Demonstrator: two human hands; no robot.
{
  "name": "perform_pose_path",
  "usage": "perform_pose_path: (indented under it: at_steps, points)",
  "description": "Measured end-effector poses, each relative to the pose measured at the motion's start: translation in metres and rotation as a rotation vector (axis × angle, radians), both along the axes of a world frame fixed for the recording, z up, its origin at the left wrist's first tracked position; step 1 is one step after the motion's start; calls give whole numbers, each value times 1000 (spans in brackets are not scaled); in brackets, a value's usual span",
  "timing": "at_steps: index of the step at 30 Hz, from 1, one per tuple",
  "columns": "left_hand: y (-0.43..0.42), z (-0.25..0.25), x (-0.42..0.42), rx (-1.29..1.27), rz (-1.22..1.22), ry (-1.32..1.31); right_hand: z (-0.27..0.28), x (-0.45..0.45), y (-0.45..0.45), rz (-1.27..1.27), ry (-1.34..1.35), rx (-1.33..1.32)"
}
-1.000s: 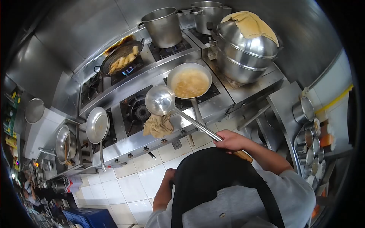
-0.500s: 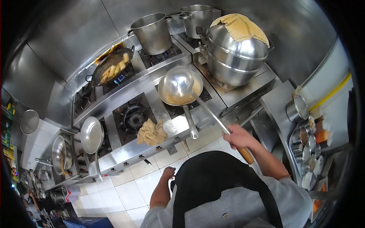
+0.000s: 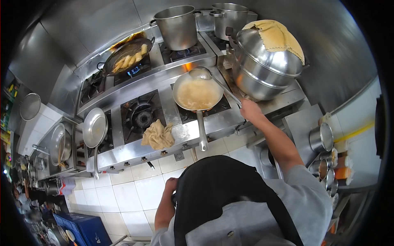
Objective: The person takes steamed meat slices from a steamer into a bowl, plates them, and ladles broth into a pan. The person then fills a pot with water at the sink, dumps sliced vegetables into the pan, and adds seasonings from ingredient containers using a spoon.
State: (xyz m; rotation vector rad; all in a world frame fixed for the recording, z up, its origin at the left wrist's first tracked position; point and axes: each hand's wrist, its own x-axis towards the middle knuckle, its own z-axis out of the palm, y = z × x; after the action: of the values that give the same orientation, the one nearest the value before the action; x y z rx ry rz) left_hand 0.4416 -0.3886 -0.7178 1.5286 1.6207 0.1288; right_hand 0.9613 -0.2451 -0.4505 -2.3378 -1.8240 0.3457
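My right hand (image 3: pixel 251 110) is closed around the handle of a long steel ladle (image 3: pixel 200 73). The ladle's bowl is at the far rim of a frying pan (image 3: pixel 202 131), which sits on a front burner with its handle toward me. Pale brown bubbling liquid (image 3: pixel 199 93) fills the pan. My left hand (image 3: pixel 171 185) hangs curled beside the black apron (image 3: pixel 217 184), away from the stove. Its fingers are partly hidden, so I cannot see what they hold, if anything. A crumpled tan cloth (image 3: pixel 158 135) lies on the stove's front edge, left of the pan.
Behind, a wok (image 3: pixel 128 57) of frying rolls stands over a blue flame, beside a tall pot (image 3: pixel 175 28). A domed steamer (image 3: pixel 266 61) with a yellow cloth is at right. Another pan (image 3: pixel 95 128) rests at left. Seasoning containers (image 3: pixel 328 168) line the right side.
My right hand and the ladle have moved forward. The ladle's bowl, earlier raised over the pan's middle, is now lower at its far rim. The liquid now shows fully; the view has shifted slightly.
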Motion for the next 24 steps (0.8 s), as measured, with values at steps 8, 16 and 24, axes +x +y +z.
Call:
perform_pose_path:
  at_steps: [8, 16, 24]
  points:
    - [-77, -57, -46, -154, -249, 130, -4, -9, -30, 49, 381, -169]
    - [-29, -32, -4, 256, -508, 166, -3, -20, -41, -85, 997, -473]
    - [22, 33, 39, -258, 243, -142, 14, -36, -58, -88, 1041, -466]
